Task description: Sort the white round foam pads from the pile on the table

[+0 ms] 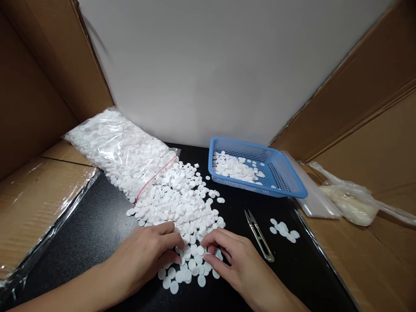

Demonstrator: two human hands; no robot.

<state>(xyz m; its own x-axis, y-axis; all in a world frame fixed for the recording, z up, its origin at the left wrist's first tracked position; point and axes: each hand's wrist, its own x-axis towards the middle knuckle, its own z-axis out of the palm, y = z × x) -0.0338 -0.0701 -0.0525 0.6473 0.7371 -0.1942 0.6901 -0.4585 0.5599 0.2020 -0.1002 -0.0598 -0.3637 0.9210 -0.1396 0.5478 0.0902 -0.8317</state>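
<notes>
A heap of small white round discs (pixel 177 203) spreads over the black tabletop in front of me. My left hand (pixel 159 245) rests at the heap's near left side, fingers bent, with thumb and forefinger apart among the discs. Opposite it, my right hand (pixel 227 255) has its forefinger and thumb closed around the edge of a white disc (pixel 200 250); its other fingers are curled under and partly hidden. Loose discs lie between and below both hands. A clear zip bag (pixel 120 151) full of such discs lies behind on the left, its mouth with a red strip facing the heap.
A blue plastic basket (pixel 292 184) holding more discs stands at the back right. Metal thread snips (pixel 260 236) lie right of my right hand, beside a small disc group (pixel 284 229). Further right are flat clear bags (pixel 316 199) and a knotted plastic bag (pixel 351 203). Cardboard walls flank the table.
</notes>
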